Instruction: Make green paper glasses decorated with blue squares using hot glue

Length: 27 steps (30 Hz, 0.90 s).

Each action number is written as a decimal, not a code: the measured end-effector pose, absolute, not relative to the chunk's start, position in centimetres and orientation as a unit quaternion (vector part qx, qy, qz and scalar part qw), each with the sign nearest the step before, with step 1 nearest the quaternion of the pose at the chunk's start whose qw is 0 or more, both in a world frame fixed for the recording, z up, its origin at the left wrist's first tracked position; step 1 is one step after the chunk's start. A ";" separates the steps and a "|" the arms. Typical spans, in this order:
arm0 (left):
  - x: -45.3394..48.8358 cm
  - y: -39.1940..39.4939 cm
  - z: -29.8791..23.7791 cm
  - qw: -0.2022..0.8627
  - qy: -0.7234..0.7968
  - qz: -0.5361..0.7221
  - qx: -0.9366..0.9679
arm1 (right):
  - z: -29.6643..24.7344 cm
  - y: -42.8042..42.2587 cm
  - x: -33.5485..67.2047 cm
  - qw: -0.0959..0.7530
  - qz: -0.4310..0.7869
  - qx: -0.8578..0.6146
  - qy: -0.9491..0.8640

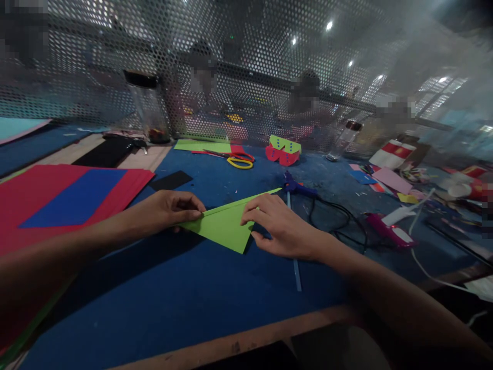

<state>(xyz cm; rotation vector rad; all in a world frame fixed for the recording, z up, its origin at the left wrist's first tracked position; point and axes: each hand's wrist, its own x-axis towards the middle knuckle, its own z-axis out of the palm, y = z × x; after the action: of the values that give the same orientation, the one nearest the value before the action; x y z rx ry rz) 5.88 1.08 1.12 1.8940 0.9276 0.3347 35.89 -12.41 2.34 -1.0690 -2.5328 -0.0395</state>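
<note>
A folded sheet of light green paper [223, 223] lies in front of me, roughly triangular, with a narrow fold along its far edge. At its left corner, my left hand [179, 208] pinches the paper between thumb and fingers. Over the right part hovers or rests my right hand [275, 223], fingers curved and thumb apart; whether its fingertips press the paper I cannot tell. Just beyond this hand is a blue glue gun [298, 187] with a black cord. A clear glue stick [297, 275] pokes out from beneath the right hand.
Red and blue paper sheets [77, 195] are stacked at left. Scissors [234, 159] and a small green-and-red paper piece [284, 150] lie farther back. A glass jar [148, 105] stands by the perforated screen [246, 77]. To the right are a magenta power strip [391, 229], cords and paper scraps.
</note>
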 end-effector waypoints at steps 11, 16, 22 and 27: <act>5.9 0.4 1.8 0.532 0.406 0.136 0.730 | 3.0 -13.0 35.8 0.155 0.009 -0.364 -0.918; 5.5 1.1 0.8 0.486 0.381 0.104 0.780 | 2.0 -12.7 35.8 0.174 -0.009 -0.340 -0.924; 5.3 -0.3 -0.5 0.290 0.314 0.187 0.884 | 1.3 -12.8 35.3 0.163 0.021 -0.333 -0.928; 5.6 -1.1 -0.8 0.231 0.286 0.197 0.909 | 0.7 -12.8 35.0 0.188 0.059 -0.351 -0.915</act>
<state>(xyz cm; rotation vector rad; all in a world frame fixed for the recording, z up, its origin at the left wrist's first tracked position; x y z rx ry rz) 5.56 -1.10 -0.83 2.4998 0.7853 0.5414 34.95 -12.77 0.67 -0.9886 -2.5758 0.1651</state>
